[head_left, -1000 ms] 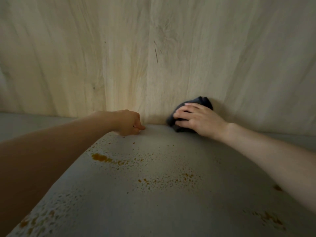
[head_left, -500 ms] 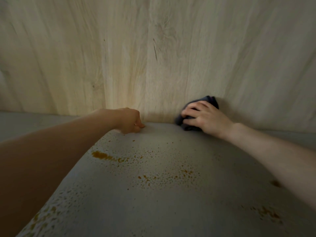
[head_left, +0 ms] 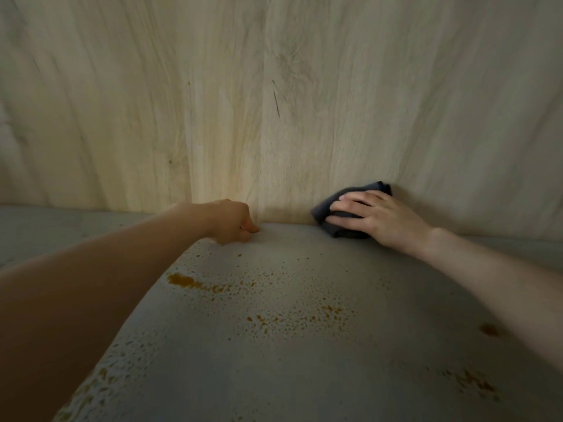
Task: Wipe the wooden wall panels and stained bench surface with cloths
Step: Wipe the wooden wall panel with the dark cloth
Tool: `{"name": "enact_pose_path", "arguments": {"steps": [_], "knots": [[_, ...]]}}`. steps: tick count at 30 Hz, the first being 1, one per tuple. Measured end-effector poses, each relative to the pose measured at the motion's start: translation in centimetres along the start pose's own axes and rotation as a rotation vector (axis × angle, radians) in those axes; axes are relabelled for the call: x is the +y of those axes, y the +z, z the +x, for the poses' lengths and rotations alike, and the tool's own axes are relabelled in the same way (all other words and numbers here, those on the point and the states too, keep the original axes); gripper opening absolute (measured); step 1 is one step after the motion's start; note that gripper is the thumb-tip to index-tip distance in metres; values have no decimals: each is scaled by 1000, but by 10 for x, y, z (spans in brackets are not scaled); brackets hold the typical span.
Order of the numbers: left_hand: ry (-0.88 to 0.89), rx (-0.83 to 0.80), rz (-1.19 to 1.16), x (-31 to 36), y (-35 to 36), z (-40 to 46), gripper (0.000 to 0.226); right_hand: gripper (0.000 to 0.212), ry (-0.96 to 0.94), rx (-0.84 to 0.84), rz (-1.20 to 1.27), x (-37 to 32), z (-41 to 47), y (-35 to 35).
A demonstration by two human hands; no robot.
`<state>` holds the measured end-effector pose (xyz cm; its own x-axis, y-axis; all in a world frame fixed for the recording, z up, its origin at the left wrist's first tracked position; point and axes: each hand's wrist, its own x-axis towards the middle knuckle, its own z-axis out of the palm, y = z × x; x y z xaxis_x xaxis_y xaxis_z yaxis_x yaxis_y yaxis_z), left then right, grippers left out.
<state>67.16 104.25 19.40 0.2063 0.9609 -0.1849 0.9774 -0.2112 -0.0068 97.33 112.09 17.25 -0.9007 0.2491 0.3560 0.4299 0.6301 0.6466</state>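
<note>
Only the head cam here, looking down over my arms at the bench (head_left: 274, 376) and the wood wall (head_left: 213, 102) behind it.

My right hand (head_left: 377, 217) is out at about 2 o'clock from the middle of the shot, lying flat over a dark cloth (head_left: 329, 205). My fingers (head_left: 350, 197) are pretty much straight and spread over it, pressing it down more than clutching it. The cloth is bunched up and jammed right where the bench meets the wall, touching both as far as I can see, and it sticks out past my fingertips toward 9 o'clock and a bit above my knuckles at 12.

My left hand (head_left: 234, 220) is near the centre, around 11 o'clock, curled into a loose fist with nothing in it that I can see. The knuckles rest on the bench just beside the bottom of the wall. The two hands are apart, with a bare strip of bench between them.

The bench is grey and speckled with orange-brown stains (head_left: 182, 280): a thicker smear at 9 o'clock just below my left wrist, a scatter of dots in the middle, one blob at 4 o'clock beside my right forearm, and more patches at 5 and 7 o'clock near the bottom. The wall is pale wood with vertical grain and one short dark scratch (head_left: 276, 102) at 12 o'clock.
</note>
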Motion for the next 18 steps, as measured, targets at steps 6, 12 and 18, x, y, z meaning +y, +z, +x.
{"name": "enact_pose_path", "arguments": {"steps": [6,12,18], "knots": [[19,18,-13,-2,1,-11,43,42,-123,80,0,-39,77,2],[-135,244,-189,-31,-18,-36,28,44,-150,193,72,-57,156,-8],[-122,689,-256,-40,-82,-45,25,54,122,351,110,10,189,-66]]}}
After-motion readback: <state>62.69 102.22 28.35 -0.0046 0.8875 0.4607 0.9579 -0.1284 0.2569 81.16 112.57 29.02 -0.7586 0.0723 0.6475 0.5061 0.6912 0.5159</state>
